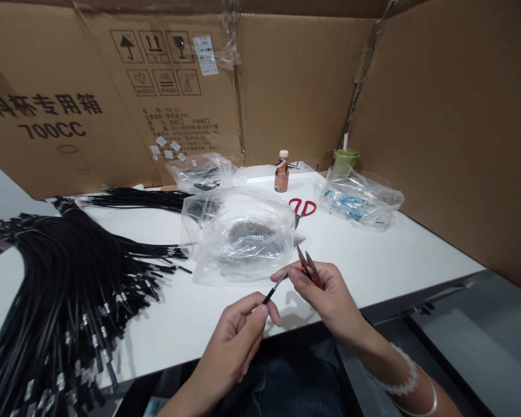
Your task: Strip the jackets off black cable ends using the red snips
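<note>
Between the thumb and forefinger of my left hand (242, 329) is the end of a thin black cable (268, 297). A greyish, lighter tip (281, 279) sticks out of it, and the fingertips of my right hand (327, 289) touch that tip. Tucked in my right palm are small red scissors (309, 270), their pointed blades up and apart. Just beyond both hands lies a clear plastic bag (212, 255) with a heap of tiny grey metal pieces (249, 230) in it. The rest of the held cable is hidden by my left hand.
Large bundles of black cables (65, 272) with silvery ends cover the left side of the white table (399, 260). Farther back are red-handled scissors (303, 208), a small bottle (281, 172), a green cup (345, 162) and a bag of blue items (356, 200). Cardboard walls (304, 81) enclose the table.
</note>
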`<state>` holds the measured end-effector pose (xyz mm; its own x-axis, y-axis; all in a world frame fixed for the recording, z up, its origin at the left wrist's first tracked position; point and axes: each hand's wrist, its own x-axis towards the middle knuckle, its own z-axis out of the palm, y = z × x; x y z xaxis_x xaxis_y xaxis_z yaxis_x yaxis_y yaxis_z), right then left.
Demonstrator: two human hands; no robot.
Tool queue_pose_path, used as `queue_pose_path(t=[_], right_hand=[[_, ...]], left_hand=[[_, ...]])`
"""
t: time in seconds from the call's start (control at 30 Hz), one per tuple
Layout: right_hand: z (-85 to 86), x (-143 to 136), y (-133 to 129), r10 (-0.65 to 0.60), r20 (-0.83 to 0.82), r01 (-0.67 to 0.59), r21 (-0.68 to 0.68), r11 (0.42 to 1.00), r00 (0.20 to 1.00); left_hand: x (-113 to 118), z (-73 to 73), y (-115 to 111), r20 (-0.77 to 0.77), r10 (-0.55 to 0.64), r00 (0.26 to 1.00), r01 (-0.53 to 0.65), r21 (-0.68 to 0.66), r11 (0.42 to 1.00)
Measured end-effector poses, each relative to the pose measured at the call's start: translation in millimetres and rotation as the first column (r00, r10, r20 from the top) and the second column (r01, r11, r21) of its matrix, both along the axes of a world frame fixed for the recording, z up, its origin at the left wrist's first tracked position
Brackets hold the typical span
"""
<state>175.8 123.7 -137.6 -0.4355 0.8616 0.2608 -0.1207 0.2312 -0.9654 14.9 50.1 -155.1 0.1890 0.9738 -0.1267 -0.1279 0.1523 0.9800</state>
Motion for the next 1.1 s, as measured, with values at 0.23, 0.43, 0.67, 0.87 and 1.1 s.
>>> queue_pose_path(t=[0.23, 0.43, 0.67, 0.87, 1.1], right_hand=[[0.1, 2, -1, 0.034, -0.001, -0.034, -0.008, 0.999, 0.999], [2.2, 2, -4, 0.017, 0.02, -0.017, -0.015, 1.0, 1.0], [4.7, -1, -5, 0.021, -0.017, -0.021, -0.041, 0.999, 1.0], [3.2, 0, -5, 0.034, -0.03, -0.036, -0.047, 0.998, 0.999], [2.8, -2, -6, 0.058, -0.031, -0.061, -0.117, 0.991, 0.998]], left_hand=[[-3, 8.5, -4, -0.423, 0.289, 0.859, -0.122, 0.38, 0.917], [-8, 4.1, -8, -0.511, 0.576, 0.638, 0.007, 0.752, 0.659], [-10, 4.7, -9, -0.478, 0.6, 0.642, 0.05, 0.806, 0.59], [-13, 7.8, -7, -0.544, 0.645, 0.536, 0.235, 0.83, 0.505], [-18, 5.2, -10, -0.594, 0.754, 0.279, 0.456, 0.773, 0.441]])
